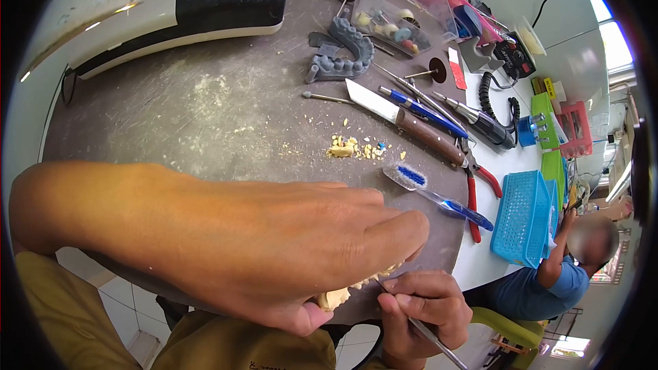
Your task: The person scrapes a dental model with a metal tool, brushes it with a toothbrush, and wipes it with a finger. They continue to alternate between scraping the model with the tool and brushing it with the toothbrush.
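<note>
My left hand (295,233) is closed around a pale yellow plaster dental cast (336,299). Most of the cast is hidden under the palm and fingers; only a jagged lower edge shows. Pinched in my right hand (426,308) is a slim metal carving tool (435,339), its tip up against the cast's edge. Beyond my left knuckles, yellow plaster crumbs (343,146) lie on the grey bench mat (260,116). A toothbrush (439,195) with blue and white bristles rests to the right of them.
A brown-handled plaster knife (411,123), a blue pen (425,109), red-handled pliers (473,195) and a handpiece (480,120) lie to the right. Behind them sits a grey dental model (343,51). A blue basket (524,219) stands near a seated person in blue (562,288).
</note>
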Demonstrator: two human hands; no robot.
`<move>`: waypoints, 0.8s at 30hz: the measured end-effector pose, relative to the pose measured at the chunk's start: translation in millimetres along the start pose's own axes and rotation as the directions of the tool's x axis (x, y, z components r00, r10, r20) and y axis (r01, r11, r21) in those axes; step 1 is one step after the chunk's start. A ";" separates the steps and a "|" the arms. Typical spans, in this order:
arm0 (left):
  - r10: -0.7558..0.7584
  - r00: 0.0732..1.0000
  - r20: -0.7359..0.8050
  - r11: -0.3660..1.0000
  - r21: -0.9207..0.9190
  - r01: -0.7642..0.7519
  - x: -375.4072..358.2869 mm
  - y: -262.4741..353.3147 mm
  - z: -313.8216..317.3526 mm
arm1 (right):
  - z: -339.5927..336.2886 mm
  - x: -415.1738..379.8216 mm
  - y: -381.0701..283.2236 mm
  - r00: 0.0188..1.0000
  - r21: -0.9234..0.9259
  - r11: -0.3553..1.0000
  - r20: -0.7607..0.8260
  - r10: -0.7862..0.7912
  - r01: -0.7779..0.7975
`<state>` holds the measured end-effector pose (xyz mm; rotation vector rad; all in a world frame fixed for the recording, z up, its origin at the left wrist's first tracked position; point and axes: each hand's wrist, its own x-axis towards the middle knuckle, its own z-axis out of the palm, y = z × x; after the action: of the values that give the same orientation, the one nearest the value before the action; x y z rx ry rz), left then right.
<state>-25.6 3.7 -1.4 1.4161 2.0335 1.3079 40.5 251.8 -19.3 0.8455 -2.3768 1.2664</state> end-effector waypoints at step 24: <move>-0.017 1.000 -0.022 1.000 -0.015 0.017 -1.8 -0.6 4.2 | -4.8 8.2 -1.4 0.993 0.085 0.995 0.109 0.041 -0.050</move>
<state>-22.3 4.2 -4.5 1.3812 2.0414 1.3339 35.0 252.3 -11.4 0.9115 -2.4520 1.3854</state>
